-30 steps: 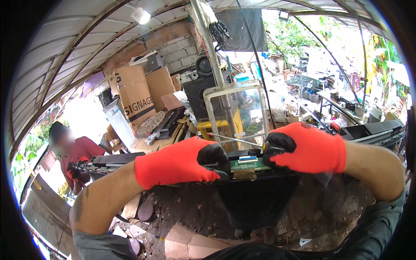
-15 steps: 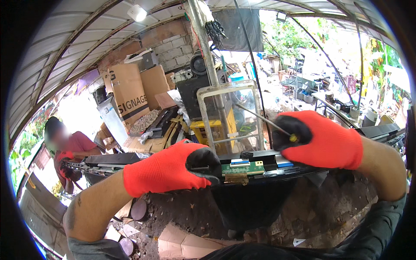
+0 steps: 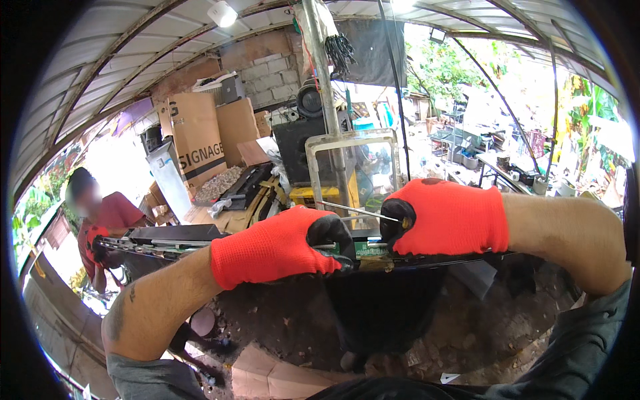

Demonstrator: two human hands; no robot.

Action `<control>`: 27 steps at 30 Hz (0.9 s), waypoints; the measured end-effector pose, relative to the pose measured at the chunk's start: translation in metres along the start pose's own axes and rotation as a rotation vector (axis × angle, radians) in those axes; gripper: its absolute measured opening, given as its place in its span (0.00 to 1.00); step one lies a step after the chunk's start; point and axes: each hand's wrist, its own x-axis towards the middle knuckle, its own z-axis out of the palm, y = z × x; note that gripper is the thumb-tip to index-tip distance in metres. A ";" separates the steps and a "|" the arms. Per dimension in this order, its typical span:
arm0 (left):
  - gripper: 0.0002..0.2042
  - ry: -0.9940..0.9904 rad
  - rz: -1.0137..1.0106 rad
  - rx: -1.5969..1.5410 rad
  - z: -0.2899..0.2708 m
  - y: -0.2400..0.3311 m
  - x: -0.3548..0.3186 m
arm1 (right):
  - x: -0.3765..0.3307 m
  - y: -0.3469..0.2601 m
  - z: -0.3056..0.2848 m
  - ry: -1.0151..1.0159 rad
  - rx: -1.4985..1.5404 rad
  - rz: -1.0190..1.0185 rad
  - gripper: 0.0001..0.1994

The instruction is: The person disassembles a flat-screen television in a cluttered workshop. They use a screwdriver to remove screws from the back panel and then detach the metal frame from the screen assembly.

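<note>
Both my hands wear red gloves with black palms. My left hand (image 3: 283, 245) is closed on the near edge of a long black flat panel (image 3: 427, 263), its thumb and fingers curled around it. In my right hand (image 3: 443, 217) is a screwdriver (image 3: 353, 210), its thin metal shaft pointing left above the panel. The tip is apart from the panel, and the glove hides most of the handle. Between the hands a piece of green circuit board (image 3: 371, 249) shows on the panel. Brownish tape (image 3: 377, 265) hangs below the board.
A person (image 3: 110, 217) in a dark red shirt and red gloves stands at the panel's left end. Beyond the panel are a clear-windowed frame (image 3: 313, 167), a metal post (image 3: 323, 80), a yellow box (image 3: 307, 195) and large cardboard boxes (image 3: 193, 137). Flattened cardboard (image 3: 273, 373) lies on the littered floor.
My right hand has moved left, close to my left hand, and the screwdriver now lies flatter. It covers more of the circuit board. My left hand has shifted slightly right in the view.
</note>
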 end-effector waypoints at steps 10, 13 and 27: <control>0.16 0.049 0.086 0.070 0.001 -0.006 -0.002 | -0.033 -0.042 -0.045 -0.062 0.238 0.265 0.19; 0.17 0.006 0.007 -0.001 -0.002 -0.005 0.002 | -0.060 -0.002 -0.042 0.088 0.018 0.237 0.17; 0.20 0.006 -0.062 -0.096 -0.002 0.003 0.002 | -0.059 0.051 -0.017 -0.030 -0.129 -0.139 0.23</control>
